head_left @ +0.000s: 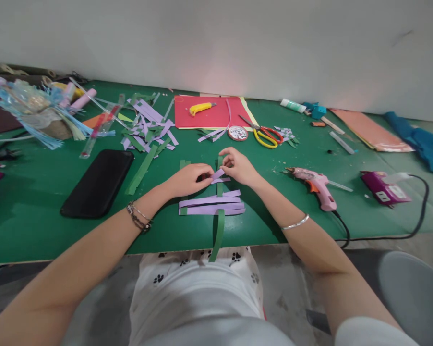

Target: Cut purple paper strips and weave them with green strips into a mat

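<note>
My left hand (194, 179) and my right hand (238, 166) meet over a small weave of purple and green paper strips on the green table. Between their fingertips is a short purple paper strip (218, 175), pinched from both sides. Under my fingers a green paper strip (220, 190) runs lengthwise, its upper end showing by my right fingers. Closer to me, several purple strips (212, 210) lie crosswise, and a loose green strip end (219, 230) curls over the table edge. My left hand partly hides another green strip (185, 164).
A black phone (98, 183) lies left of loose paper strips (150, 120). Behind are a yellow cutter (202, 108) on red paper (184, 120) and scissors (265, 136). To the right are a pink glue gun (315, 185) and a purple power adapter (385, 187) with a cord.
</note>
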The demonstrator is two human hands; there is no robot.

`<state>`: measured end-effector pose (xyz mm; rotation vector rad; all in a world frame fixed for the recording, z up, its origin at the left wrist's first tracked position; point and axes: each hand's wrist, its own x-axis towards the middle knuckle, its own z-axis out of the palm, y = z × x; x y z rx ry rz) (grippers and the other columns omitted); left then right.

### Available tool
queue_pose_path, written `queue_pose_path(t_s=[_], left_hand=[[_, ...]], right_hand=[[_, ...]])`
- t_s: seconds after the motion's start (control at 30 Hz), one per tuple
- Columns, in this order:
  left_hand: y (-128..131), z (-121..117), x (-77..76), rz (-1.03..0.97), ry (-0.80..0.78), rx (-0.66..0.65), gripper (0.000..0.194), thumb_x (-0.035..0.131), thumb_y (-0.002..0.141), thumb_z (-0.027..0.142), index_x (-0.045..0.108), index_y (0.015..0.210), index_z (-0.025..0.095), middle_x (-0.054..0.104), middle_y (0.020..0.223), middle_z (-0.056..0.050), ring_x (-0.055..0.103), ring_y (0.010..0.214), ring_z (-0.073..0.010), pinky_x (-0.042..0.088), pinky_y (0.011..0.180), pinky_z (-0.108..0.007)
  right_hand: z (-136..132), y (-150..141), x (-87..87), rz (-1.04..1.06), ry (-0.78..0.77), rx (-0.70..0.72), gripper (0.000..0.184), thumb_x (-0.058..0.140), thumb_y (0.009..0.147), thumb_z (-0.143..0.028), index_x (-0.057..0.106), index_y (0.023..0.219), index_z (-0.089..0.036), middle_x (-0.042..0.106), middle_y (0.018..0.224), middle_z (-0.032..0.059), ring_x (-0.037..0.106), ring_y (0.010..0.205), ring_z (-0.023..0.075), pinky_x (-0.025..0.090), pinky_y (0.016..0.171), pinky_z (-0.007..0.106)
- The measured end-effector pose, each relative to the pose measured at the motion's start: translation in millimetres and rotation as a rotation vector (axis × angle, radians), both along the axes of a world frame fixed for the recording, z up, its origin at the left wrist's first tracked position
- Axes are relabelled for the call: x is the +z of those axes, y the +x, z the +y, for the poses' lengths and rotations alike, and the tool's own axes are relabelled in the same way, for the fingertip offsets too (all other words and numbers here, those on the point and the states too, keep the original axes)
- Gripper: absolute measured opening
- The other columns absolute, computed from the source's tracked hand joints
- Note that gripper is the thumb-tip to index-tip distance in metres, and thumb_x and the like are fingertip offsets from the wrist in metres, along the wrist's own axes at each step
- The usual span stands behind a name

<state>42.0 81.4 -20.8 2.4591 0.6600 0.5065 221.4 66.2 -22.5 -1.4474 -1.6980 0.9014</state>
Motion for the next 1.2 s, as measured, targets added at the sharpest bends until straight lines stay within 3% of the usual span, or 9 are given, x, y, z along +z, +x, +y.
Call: queue_pose_path(t_s=[0.17, 0.3, 0.43, 0.53, 0.67, 0.77, 0.97, 1.07, 1.2], left_hand=[[-3.4, -1.4, 1.9, 0.032, -0.061, 0.031, 0.013, 0.04, 0.078, 0.025, 0.045, 0.07, 0.018, 0.053, 0.064, 0.001, 0.048, 0.058, -0.0112, 0.037, 0.057, -0.023], [-7.3, -2.2, 4.0, -0.033, -0.218, 0.011, 0.005, 0.04, 0.076, 0.019, 0.044, 0.077, 0.018, 0.058, 0.071, 0.001, 0.053, 0.064, -0.0107, 0.041, 0.062, -0.023], [-10.7, -2.2, 7.8, -0.086, -0.241, 0.005, 0.005, 0.043, 0.073, 0.018, 0.041, 0.077, 0.019, 0.057, 0.075, 0.001, 0.052, 0.064, -0.01, 0.041, 0.061, -0.022], [-12.3, -2.6, 11.1, -0.084, -0.25, -0.029, 0.021, 0.048, 0.073, 0.024, 0.042, 0.092, 0.019, 0.055, 0.077, 0.001, 0.047, 0.06, -0.0089, 0.04, 0.057, -0.022], [-13.1, -6.4, 15.2, 0.026, -0.256, -0.086, 0.057, 0.056, 0.068, 0.031, 0.032, 0.119, 0.019, 0.054, 0.08, 0.001, 0.045, 0.061, -0.0097, 0.039, 0.058, -0.022], [-13.3, -11.8, 17.8, 0.14, -0.241, -0.099, 0.066, 0.059, 0.067, 0.031, 0.03, 0.126, 0.022, 0.053, 0.083, 0.0, 0.045, 0.061, -0.0101, 0.038, 0.056, -0.021], [-11.8, -18.0, 17.3, 0.209, -0.138, -0.169, 0.035, 0.056, 0.07, 0.025, 0.053, 0.103, 0.02, 0.057, 0.089, -0.002, 0.052, 0.078, -0.0146, 0.039, 0.068, -0.023], [-9.8, -17.8, 15.3, 0.233, -0.06, -0.195, 0.02, 0.054, 0.071, 0.026, 0.059, 0.089, 0.018, 0.056, 0.082, -0.002, 0.051, 0.073, -0.0146, 0.038, 0.065, -0.023], [-8.5, -17.8, 15.0, 0.284, -0.037, -0.189, 0.017, 0.052, 0.072, 0.025, 0.061, 0.086, 0.017, 0.055, 0.08, -0.001, 0.049, 0.067, -0.0132, 0.036, 0.061, -0.023]], right_hand=[[-1.7, -1.8, 0.7, -0.102, 0.034, -0.005, 0.032, 0.057, 0.059, -0.014, 0.041, 0.087, -0.019, 0.045, 0.059, -0.0094, 0.048, 0.051, 0.0073, 0.038, 0.051, 0.021], [-2.9, -3.1, 1.9, -0.14, 0.03, 0.013, 0.037, 0.059, 0.059, -0.016, 0.04, 0.09, -0.02, 0.043, 0.061, -0.0096, 0.049, 0.052, 0.0071, 0.038, 0.051, 0.021], [-3.2, -4.1, 1.5, -0.158, 0.036, 0.029, 0.038, 0.059, 0.059, -0.015, 0.04, 0.092, -0.02, 0.042, 0.061, -0.0098, 0.049, 0.051, 0.0069, 0.038, 0.05, 0.02], [-2.8, -4.3, 0.3, -0.161, 0.042, 0.039, 0.037, 0.059, 0.059, -0.014, 0.04, 0.091, -0.02, 0.041, 0.06, -0.0103, 0.048, 0.05, 0.0064, 0.037, 0.05, 0.02], [-2.4, -4.1, 0.0, -0.172, 0.052, 0.036, 0.036, 0.059, 0.06, -0.014, 0.041, 0.091, -0.019, 0.041, 0.059, -0.0103, 0.048, 0.049, 0.0064, 0.037, 0.049, 0.019], [-2.6, -3.9, 1.3, -0.194, 0.045, 0.033, 0.036, 0.06, 0.06, -0.014, 0.041, 0.091, -0.019, 0.042, 0.06, -0.0099, 0.047, 0.049, 0.0066, 0.037, 0.05, 0.02], [-3.6, -3.8, 3.3, -0.207, 0.049, 0.05, 0.035, 0.059, 0.061, -0.014, 0.042, 0.091, -0.018, 0.042, 0.062, -0.0086, 0.049, 0.053, 0.0077, 0.039, 0.053, 0.022], [-3.9, -4.0, 3.3, -0.208, 0.048, 0.045, 0.034, 0.059, 0.061, -0.014, 0.042, 0.09, -0.018, 0.042, 0.062, -0.0084, 0.049, 0.053, 0.008, 0.039, 0.054, 0.022], [-3.8, -3.9, 3.2, -0.21, 0.054, 0.045, 0.034, 0.059, 0.061, -0.014, 0.041, 0.09, -0.019, 0.042, 0.062, -0.0083, 0.049, 0.054, 0.0079, 0.039, 0.054, 0.022]])
